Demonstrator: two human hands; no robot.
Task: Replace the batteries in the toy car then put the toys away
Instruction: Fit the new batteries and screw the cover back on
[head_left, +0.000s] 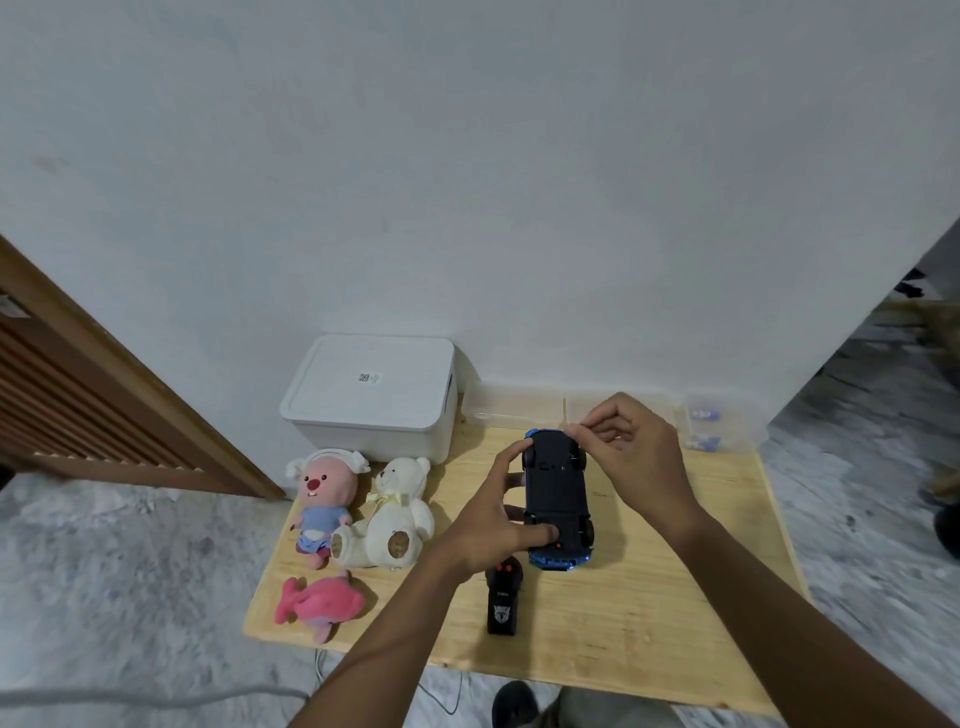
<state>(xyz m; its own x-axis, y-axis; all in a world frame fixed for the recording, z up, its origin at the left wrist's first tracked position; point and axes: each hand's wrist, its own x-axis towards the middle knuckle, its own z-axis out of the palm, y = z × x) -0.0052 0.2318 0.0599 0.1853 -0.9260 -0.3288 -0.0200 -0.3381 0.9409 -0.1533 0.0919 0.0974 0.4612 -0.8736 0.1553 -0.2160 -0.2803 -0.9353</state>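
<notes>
A blue toy car (557, 499) lies upside down on the wooden table (675, 597), its black underside facing up. My left hand (498, 514) grips the car's left side, thumb pressed on the underside near the rear wheels. My right hand (626, 447) hovers over the car's far end, with finger and thumb pinched together at the front wheel; whether they pinch something small I cannot tell. A black remote control (503, 597) lies just in front of the car.
A white lidded storage box (371, 395) stands at the back left against the wall. Three plush toys lie on the left: a pink beaver (322, 493), a white bear (395, 512) and a pink fish (319, 605). Clear plastic containers (719, 421) line the back edge.
</notes>
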